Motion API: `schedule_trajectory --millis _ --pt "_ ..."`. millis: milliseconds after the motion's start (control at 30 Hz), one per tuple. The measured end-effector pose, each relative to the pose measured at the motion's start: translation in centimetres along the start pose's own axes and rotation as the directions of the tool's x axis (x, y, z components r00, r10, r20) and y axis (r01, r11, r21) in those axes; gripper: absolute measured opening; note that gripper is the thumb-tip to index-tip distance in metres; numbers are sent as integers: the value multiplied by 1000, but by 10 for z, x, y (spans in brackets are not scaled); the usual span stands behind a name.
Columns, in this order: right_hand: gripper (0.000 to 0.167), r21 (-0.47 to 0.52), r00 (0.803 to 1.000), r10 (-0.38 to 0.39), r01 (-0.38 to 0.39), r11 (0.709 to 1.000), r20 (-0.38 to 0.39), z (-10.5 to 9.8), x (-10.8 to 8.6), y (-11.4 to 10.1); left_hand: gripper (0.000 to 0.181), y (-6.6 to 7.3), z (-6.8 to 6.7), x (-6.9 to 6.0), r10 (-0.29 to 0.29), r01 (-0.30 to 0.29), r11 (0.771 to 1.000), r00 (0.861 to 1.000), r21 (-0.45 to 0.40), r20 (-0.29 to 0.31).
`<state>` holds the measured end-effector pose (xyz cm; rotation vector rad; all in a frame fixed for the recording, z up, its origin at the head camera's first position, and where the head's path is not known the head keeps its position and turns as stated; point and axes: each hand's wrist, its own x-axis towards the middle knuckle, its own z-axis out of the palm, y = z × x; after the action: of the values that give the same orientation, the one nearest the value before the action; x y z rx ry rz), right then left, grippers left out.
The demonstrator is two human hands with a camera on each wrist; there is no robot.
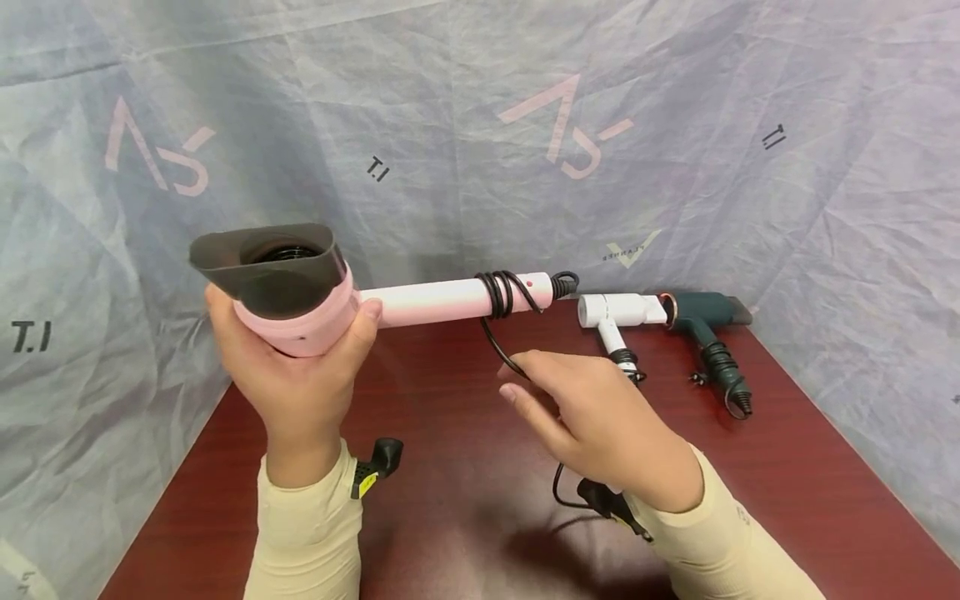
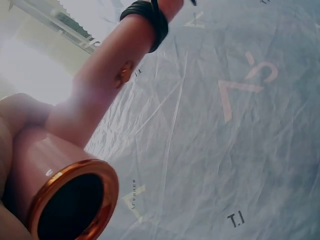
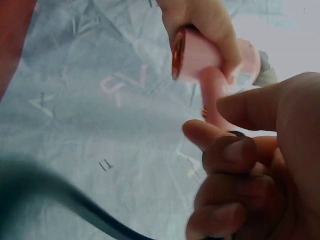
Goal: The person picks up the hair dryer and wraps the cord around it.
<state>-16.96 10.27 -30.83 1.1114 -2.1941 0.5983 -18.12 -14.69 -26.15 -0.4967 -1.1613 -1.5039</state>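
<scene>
My left hand (image 1: 292,387) grips the barrel of a pink hair dryer (image 1: 427,305), raised above the table with its handle stretching to the right. A dark translucent nozzle (image 1: 292,287) faces up toward the head camera. Several turns of black power cord (image 1: 498,294) circle the handle near its end. From there the cord drops to my right hand (image 1: 600,408), whose curled fingers hold it. The left wrist view shows a copper-coloured ring (image 2: 107,212) at the dryer's back end. In the right wrist view, the cord within the fingers is mostly hidden.
A white hair dryer (image 1: 615,310) and a dark green hair dryer (image 1: 701,310) lie side by side at the table's back right, cords wound on their handles. Grey printed cloth (image 1: 450,125) hangs around the dark red table (image 1: 442,400). Loose cord hangs below the right hand.
</scene>
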Motion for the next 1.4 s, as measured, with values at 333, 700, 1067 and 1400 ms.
schedule_trajectory --millis 333,700,1067,1400 --pt "26 -45 960 -132 125 991 -248 -18 4 8 73 11 -9 -4 -66 -5 964 964 265 258" --pt "16 61 959 -195 212 975 -207 -26 2 19 74 17 -18 0 -117 43 983 897 179 426" --pt "20 166 963 -227 249 954 -143 -26 1 24 71 15 -17 2 -72 114 992 865 -54 496" --pt "21 206 953 -266 292 934 -146 -20 6 23 68 8 -14 -3 -85 206 960 860 -189 504"
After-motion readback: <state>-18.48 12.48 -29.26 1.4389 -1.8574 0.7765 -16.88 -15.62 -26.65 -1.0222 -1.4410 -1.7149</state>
